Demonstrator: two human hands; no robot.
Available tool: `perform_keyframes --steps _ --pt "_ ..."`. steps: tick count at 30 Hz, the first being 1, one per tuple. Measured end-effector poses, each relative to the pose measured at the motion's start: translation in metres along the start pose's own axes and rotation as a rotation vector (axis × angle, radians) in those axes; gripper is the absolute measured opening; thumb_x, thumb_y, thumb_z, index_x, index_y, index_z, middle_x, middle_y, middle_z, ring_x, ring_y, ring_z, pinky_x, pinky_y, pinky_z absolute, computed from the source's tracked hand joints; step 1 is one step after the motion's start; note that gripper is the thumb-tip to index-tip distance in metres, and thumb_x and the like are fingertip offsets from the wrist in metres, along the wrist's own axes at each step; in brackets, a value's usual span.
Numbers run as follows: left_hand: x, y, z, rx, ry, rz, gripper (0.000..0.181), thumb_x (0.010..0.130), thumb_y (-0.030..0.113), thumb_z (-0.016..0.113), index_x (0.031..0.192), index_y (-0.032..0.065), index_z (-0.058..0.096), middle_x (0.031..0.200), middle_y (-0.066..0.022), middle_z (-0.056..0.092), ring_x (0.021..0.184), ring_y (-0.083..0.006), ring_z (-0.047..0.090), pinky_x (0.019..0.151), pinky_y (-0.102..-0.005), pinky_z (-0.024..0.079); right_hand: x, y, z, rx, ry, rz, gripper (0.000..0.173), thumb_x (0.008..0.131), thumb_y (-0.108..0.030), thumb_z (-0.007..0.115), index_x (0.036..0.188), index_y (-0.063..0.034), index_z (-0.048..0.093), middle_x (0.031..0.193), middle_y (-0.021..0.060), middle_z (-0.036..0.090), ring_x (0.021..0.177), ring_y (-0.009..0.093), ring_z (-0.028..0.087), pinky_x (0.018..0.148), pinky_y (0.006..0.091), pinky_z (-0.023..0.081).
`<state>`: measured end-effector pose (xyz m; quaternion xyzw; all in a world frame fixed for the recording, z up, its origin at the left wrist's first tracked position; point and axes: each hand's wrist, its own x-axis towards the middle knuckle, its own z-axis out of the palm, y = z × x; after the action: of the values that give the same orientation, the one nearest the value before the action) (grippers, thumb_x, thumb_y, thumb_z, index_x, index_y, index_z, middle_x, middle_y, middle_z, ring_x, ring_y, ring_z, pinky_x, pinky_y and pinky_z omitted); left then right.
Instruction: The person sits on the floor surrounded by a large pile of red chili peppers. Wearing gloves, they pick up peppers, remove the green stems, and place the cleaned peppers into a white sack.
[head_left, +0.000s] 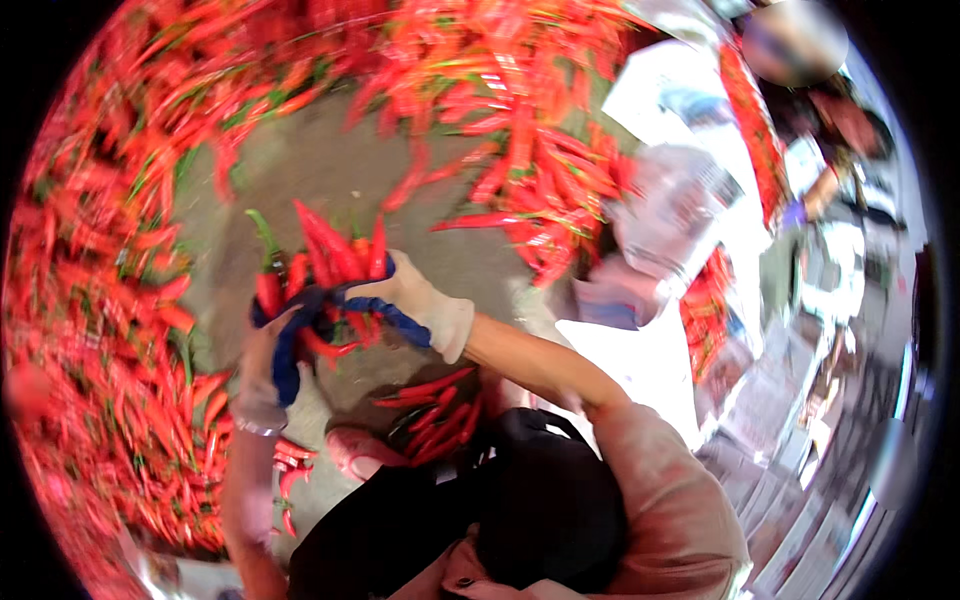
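My left hand (280, 356) wears a white glove with a dark blue coated palm. Its fingers curl around red chili peppers, one with a green stem rising at the upper left. My right hand (421, 301), gloved the same way, grips the other side of this bunch of red chili peppers (334, 247). The two hands meet in front of me above the bare floor (300, 165), and most pepper tips point away from me. Fingers and peppers overlap, so the lower part of the bunch is partly hidden. A small group of chili peppers (442, 424) lies near my shoe (364, 452).
Heaps of red chili peppers ring the floor at left (97, 337) and far side (510, 45). Clear plastic bags (667, 210) and white sheets (630, 367) stand at the right, with bagged peppers (705, 315). Another person's arm (821, 191) appears at upper right.
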<state>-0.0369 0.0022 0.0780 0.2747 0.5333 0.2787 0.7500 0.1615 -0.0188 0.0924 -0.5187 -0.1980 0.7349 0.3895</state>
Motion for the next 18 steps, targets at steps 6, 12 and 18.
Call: perform_keyframes --steps 6,12,18 --pt "-0.017 0.058 0.225 0.101 -0.517 -0.019 0.023 0.081 0.015 0.068 0.101 0.0069 0.062 0.079 0.0012 0.062 0.063 -0.0048 0.055 0.054 -0.0214 0.045 -0.145 -0.034 -0.154 -0.368 0.331 -0.49 0.028 0.076 -0.004 0.066 0.103 -0.0035 0.059 0.09 0.0067 0.065 0.08 0.016 0.063 0.072 0.0299 0.05" --pt "-0.074 0.035 0.419 0.532 -1.127 0.33 0.06 0.074 0.026 0.076 0.12 0.0035 0.045 0.093 -0.0136 0.063 0.082 -0.0234 0.062 0.072 -0.0354 0.048 -0.37 -0.002 -0.341 0.021 0.892 -0.714 0.03 0.085 -0.017 0.055 0.111 -0.0037 0.057 0.097 0.0088 0.064 0.087 0.021 0.062 0.08 0.0357 0.05" --pt "-0.022 0.022 0.385 0.736 -1.114 0.155 0.039 0.079 0.017 0.073 0.111 0.0027 0.057 0.093 -0.0032 0.061 0.081 -0.008 0.056 0.073 -0.0254 0.049 -0.487 0.022 -0.398 0.186 1.478 -0.326 0.026 0.084 -0.018 0.062 0.106 -0.0044 0.062 0.085 0.0044 0.064 0.077 0.018 0.062 0.07 0.0285 0.05"
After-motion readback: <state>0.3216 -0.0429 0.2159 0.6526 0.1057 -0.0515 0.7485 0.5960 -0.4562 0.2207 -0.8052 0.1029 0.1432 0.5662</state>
